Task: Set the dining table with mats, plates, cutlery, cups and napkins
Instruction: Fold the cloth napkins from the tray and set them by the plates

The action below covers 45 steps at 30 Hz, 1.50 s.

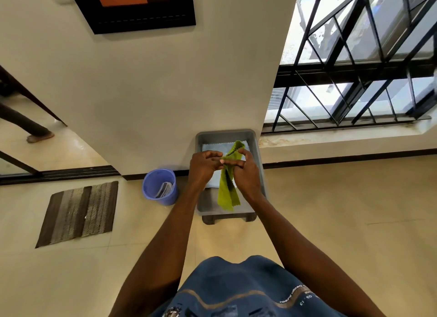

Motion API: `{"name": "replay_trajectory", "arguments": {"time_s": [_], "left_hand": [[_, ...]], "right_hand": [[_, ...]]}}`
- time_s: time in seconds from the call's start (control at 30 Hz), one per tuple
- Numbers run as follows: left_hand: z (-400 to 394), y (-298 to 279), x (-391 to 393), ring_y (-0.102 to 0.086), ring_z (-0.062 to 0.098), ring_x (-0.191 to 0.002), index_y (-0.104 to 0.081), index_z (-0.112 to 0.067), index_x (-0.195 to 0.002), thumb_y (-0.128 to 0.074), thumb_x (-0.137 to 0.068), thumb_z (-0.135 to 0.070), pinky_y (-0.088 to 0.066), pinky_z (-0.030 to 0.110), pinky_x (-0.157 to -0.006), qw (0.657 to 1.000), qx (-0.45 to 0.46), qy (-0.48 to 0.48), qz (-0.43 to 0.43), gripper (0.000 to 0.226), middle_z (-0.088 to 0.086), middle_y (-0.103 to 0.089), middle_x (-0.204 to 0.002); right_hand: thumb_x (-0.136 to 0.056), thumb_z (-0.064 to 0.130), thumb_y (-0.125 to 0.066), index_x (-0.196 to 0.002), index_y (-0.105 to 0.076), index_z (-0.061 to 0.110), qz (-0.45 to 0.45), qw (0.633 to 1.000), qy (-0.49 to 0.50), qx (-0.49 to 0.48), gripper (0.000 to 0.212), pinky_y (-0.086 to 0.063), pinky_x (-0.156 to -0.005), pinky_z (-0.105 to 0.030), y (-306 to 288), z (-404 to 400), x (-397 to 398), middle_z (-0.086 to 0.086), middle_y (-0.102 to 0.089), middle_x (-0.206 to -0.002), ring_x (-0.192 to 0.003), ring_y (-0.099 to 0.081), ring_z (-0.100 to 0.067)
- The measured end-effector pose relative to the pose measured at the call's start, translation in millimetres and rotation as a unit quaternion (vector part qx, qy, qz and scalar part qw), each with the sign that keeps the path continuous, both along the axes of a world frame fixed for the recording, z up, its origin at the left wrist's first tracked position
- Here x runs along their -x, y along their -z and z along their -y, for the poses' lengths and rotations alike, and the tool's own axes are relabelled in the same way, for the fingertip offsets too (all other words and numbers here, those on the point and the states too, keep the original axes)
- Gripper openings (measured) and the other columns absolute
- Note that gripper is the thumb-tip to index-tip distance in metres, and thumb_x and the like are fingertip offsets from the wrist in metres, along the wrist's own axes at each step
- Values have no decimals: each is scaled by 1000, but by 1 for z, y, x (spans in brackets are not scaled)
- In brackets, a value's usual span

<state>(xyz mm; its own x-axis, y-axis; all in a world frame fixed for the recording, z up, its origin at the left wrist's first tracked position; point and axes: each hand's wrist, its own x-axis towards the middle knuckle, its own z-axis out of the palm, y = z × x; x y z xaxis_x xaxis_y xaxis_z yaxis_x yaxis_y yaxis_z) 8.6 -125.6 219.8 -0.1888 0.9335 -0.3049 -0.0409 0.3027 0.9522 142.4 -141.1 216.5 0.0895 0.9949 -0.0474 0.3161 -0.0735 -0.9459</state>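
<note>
Two hands meet over a grey tray: the fingers of the left hand (205, 163) and the right hand (246, 172) curl round and pinch the upper part of a green napkin (228, 189), probably to fold or straighten it before it goes to the table. The cloth hangs limp below the grip, thin and matte, its edges cut in a zigzag. The grey plastic tray (258, 165), rectangular with rounded corners, sits on the tiled floor against the wall and holds pale blue cloths (212, 148) lying flat. Just beside it stands a blue plastic bucket (151, 186); a striped woven floor mat (79, 213) lies farther left.
</note>
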Motion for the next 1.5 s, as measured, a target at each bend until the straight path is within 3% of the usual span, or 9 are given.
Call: {"name": "replay_trajectory", "arguments": {"time_s": [0.13,0.23,0.33,0.5,0.7,0.87,0.97,1.23,1.5], "left_hand": [[-5,-10,14,-65,9,-66,-68,4,-101,-66,-82,11,-55,17,-67,996,-29,17,-78,20,8,-69,-79],[-15,-23,27,-61,5,-67,-67,-4,-93,-63,-81,14,-49,13,-68,986,-77,47,-140,22,7,-67,-83],[-23,-37,39,-59,2,-67,-61,-15,-80,-59,-80,19,-47,14,-68,978,-120,65,-155,34,4,-64,-79],[-30,-54,58,-59,11,-73,-63,-19,-71,-53,-78,18,-45,23,-71,968,-145,77,-192,39,-1,-66,-76],[-33,-76,76,-57,12,-74,-61,-14,-67,-44,-70,23,-44,21,-67,958,-180,117,-189,41,1,-64,-74],[-41,-85,96,-60,17,-75,-63,-16,-64,-44,-72,21,-47,33,-73,953,-182,78,-229,43,1,-66,-75],[-48,-88,103,-63,26,-79,-65,-16,-63,-46,-73,20,-52,43,-80,949,-190,35,-249,42,1,-67,-73],[-64,-117,92,-63,17,-89,-70,0,-87,-45,-81,19,-52,26,-86,924,-275,-54,-259,32,14,-72,-95],[-91,-176,80,-60,4,-98,-68,-4,-93,-53,-72,17,-51,21,-82,893,-365,-43,-259,33,-2,-64,-101]], "right_hand": [[-84,-1,-59,-115,-60,14,37,999,-9,-26,34,-50,-78,-22,0,-18,-16,-7,-62,-110,-101,-60,-20],[-80,9,-71,-121,-61,20,176,979,-102,-8,44,-36,-106,-34,4,-38,-27,-9,-38,-137,-128,-34,-26],[-76,16,-76,-125,-58,27,227,962,-149,-25,53,-31,-110,-41,1,-53,-26,-6,-28,-146,-136,-25,-30],[-73,13,-79,-131,-53,21,172,971,-142,-85,64,-31,-100,-29,-19,-63,-18,-7,-32,-145,-133,-29,-27],[-75,14,-79,-139,-42,15,159,975,-138,-71,74,-42,-96,-39,-32,-77,-5,-12,-55,-129,-120,-47,-27],[-82,13,-73,-89,-66,9,118,985,-107,-72,12,-39,-71,-27,-52,-95,-1,-8,-64,-90,-87,-58,-23],[-84,10,-68,-76,-53,16,47,992,-101,-57,18,-36,-60,-29,-72,-98,3,0,-54,-71,-69,-49,-16],[-81,-5,-59,-69,-39,22,-63,984,-24,-163,36,-32,-57,-28,-118,-110,10,6,-42,-64,-59,-38,-11],[-85,-11,-53,-97,-73,14,-179,969,-34,-170,34,-53,-72,-19,-180,-129,3,-2,-69,-104,-84,-63,-4]]}}
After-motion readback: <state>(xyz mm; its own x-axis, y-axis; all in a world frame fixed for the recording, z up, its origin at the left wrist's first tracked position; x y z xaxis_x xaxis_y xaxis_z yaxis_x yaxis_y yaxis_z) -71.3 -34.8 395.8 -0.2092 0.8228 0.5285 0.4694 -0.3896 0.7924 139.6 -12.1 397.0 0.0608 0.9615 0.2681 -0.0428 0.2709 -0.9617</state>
